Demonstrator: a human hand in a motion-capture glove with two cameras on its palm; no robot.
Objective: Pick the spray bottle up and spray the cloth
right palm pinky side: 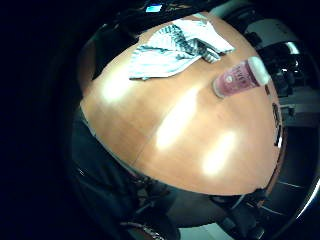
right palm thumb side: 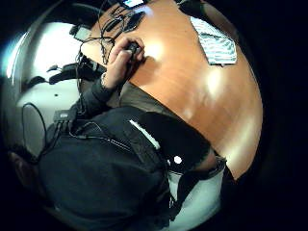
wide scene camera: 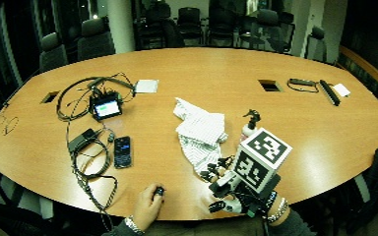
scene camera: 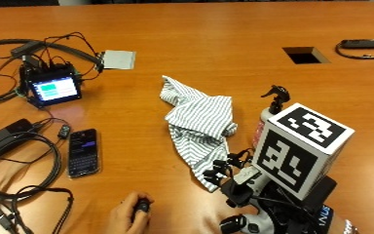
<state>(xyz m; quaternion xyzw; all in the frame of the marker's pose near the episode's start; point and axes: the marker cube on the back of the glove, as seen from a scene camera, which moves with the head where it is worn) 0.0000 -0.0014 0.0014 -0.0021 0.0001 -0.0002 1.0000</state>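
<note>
Spray bottle (scene camera: pixel 267 117) stands upright on the table (scene camera: pixel 239 48), just beside the striped cloth (scene camera: pixel 196 124), nozzle up. Gloved right hand (scene camera: pixel 239 180) hovers near the cloth's near edge, fingers (scene camera: pixel 218 171) apart, holding nothing. Bottle lies just beyond them; bare hand (scene camera: pixel 127 217) well apart.

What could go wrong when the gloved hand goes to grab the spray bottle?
The spray bottle stands upright right beside the striped cloth, so the gloved right hand might knock it over or snag the cloth. The nozzle's direction is hard to tell, so the spray might miss the cloth.
</note>
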